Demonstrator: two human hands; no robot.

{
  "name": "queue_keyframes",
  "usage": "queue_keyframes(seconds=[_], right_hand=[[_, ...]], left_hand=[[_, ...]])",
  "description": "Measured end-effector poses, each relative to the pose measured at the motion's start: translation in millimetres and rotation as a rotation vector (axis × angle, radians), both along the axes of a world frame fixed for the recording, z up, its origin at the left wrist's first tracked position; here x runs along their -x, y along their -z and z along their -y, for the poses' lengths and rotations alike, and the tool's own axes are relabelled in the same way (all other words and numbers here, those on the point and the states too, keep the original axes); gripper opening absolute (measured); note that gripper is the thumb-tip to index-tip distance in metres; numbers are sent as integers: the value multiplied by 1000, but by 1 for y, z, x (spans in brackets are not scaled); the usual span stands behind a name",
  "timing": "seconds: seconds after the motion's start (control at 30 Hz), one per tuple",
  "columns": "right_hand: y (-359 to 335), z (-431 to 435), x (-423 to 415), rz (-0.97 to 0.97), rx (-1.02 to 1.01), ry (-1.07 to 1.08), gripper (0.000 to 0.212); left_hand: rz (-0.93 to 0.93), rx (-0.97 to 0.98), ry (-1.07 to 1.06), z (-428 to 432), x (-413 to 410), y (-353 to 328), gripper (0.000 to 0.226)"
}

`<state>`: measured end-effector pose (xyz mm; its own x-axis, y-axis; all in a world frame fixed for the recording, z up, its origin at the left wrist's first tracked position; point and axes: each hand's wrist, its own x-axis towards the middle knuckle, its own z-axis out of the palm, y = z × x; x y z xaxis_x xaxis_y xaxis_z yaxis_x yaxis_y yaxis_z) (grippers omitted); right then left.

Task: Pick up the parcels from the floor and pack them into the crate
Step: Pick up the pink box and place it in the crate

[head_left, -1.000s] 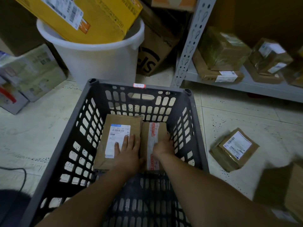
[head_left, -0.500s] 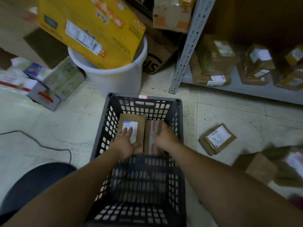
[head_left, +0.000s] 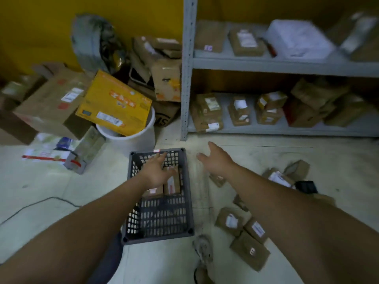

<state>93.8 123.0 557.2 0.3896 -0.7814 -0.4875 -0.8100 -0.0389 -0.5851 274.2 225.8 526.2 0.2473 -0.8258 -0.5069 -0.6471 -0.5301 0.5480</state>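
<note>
A dark grey slatted crate (head_left: 160,224) stands on the pale floor in the middle of the head view. Two brown parcels (head_left: 172,182) lie side by side at its far end. My left hand (head_left: 156,171) hovers open above them, fingers spread. My right hand (head_left: 215,158) is open too, out over the floor to the right of the crate, holding nothing. Several brown parcels lie on the floor to the right: a cluster near me (head_left: 244,232), a small one (head_left: 217,179) under my right wrist, and more farther right (head_left: 287,173).
A white bucket (head_left: 133,138) holding a yellow box (head_left: 114,105) stands just beyond the crate. Cardboard boxes (head_left: 53,105) pile up at the left. A grey shelf unit (head_left: 266,64) full of parcels fills the right back. A black cable (head_left: 41,206) runs across the left floor. My shoe (head_left: 203,249) is near the crate's corner.
Both hands have lifted off the two parcels in the crate. My right hand has swung out to the right over the floor. The camera has risen and pulled back, showing more floor and shelf.
</note>
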Motion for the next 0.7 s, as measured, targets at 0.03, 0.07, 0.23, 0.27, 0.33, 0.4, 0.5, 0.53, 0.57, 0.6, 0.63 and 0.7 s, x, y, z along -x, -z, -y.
queue_keyframes(seconds=[0.03,0.07,0.23,0.27,0.33,0.4,0.5,0.53,0.57,0.6,0.63,0.7], right_hand=[[-17,-7,17,5,19,30,75],[-30,-12,32,5,27,55,75],[-94,-35,124,-19,92,127,76],[-104,-37,145,-20,99,151,75],[-120,-43,188,-24,118,204,75],[-130,-47,232,-33,133,250,76],[-138,-51,312,-23,131,331,78],[-140,-52,341,-36,132,342,79],[-140,-52,365,-50,133,343,78],[-142,-52,395,-63,136,350,77],[-142,-52,424,-75,138,356,76],[-141,-51,480,-94,130,368,76]], left_hand=[[-20,14,22,0,13,-17,82],[-44,28,29,-1,23,-30,83],[-40,124,170,2,97,-105,83],[-23,141,197,5,115,-118,82],[33,176,257,11,153,-137,80],[56,207,310,18,197,-151,79],[44,221,391,32,281,-163,79],[40,214,416,36,311,-165,79],[35,206,433,40,335,-165,80],[23,204,446,44,365,-166,79],[4,203,447,48,393,-166,79],[-16,199,452,55,445,-160,78]])
